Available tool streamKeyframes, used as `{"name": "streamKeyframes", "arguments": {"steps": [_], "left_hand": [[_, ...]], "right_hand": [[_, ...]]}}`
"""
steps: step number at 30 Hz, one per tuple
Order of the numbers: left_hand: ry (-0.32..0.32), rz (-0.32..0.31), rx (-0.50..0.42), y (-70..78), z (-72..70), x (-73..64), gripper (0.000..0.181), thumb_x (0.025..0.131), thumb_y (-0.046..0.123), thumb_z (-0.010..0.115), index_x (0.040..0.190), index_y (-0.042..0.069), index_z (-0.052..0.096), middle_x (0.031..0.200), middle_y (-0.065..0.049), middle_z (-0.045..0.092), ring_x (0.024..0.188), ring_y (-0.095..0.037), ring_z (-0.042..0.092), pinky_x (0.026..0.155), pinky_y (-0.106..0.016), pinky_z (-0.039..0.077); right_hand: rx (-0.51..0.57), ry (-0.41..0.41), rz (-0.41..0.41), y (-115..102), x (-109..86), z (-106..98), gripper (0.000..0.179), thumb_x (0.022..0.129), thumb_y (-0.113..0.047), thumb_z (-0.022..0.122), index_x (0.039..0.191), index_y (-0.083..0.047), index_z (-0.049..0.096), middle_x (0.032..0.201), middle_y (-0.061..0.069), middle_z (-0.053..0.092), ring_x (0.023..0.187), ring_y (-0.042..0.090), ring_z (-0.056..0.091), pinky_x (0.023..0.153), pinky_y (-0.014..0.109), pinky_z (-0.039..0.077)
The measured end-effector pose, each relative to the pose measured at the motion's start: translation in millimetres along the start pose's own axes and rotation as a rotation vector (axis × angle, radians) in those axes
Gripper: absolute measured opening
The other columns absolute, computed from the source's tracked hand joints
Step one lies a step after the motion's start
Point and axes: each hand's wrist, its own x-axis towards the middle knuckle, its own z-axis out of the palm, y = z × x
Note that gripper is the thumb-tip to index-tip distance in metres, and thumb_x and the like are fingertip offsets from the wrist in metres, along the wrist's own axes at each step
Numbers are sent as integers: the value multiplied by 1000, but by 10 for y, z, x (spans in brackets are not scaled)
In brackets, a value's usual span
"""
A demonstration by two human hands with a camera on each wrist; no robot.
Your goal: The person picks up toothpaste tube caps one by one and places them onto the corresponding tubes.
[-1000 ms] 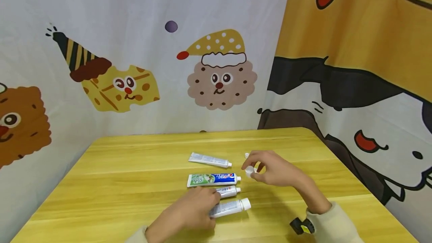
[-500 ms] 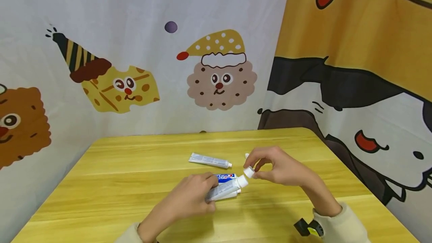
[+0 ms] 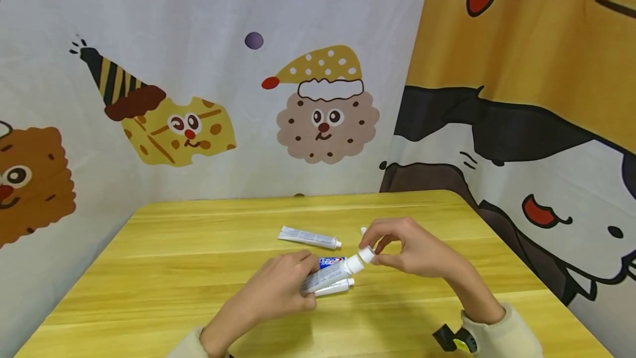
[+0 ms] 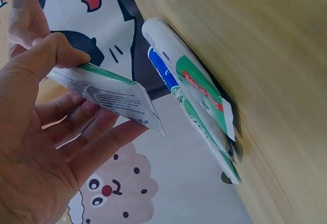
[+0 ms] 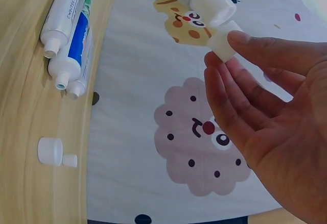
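Note:
My left hand (image 3: 280,286) holds a white and green toothpaste tube (image 4: 107,94) above the table, thumb on one side and fingers on the other. Its broad white end (image 5: 213,5) points up and to the right in the head view. Between thumb and fingertips, my right hand (image 3: 412,250) pinches a white cap (image 5: 225,41) right at that end. Below the held tube lie a blue and green toothpaste tube (image 3: 331,262), partly hidden by the left hand, and a white tube with a red label (image 4: 200,83). Both show bare nozzles.
Farther back on the wooden table (image 3: 208,236) lies another pale tube (image 3: 309,237), uncapped. A wide white cap (image 5: 50,151) and a small white cap (image 5: 70,160) rest beyond the right hand, mostly hidden in the head view. A cartoon-printed curtain (image 3: 199,32) stands behind the table.
The left hand has picked up the nearest tube and raised it toward the right hand. The white cap in the right hand has turned to meet the tube's end.

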Motion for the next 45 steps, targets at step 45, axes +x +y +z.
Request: {"name": "streamKeyframes", "arguments": {"steps": [45], "left_hand": [[-22,-24,-17,-70,17,6,29,72,23,82,95,17,65,87,11,61,69,0,48,59,-16,41]], "right_hand": [[-9,-68,183,279,59,213,35,86,-14,83,117,-16,67,103,4,71,80,9,70,74,28,60]]}}
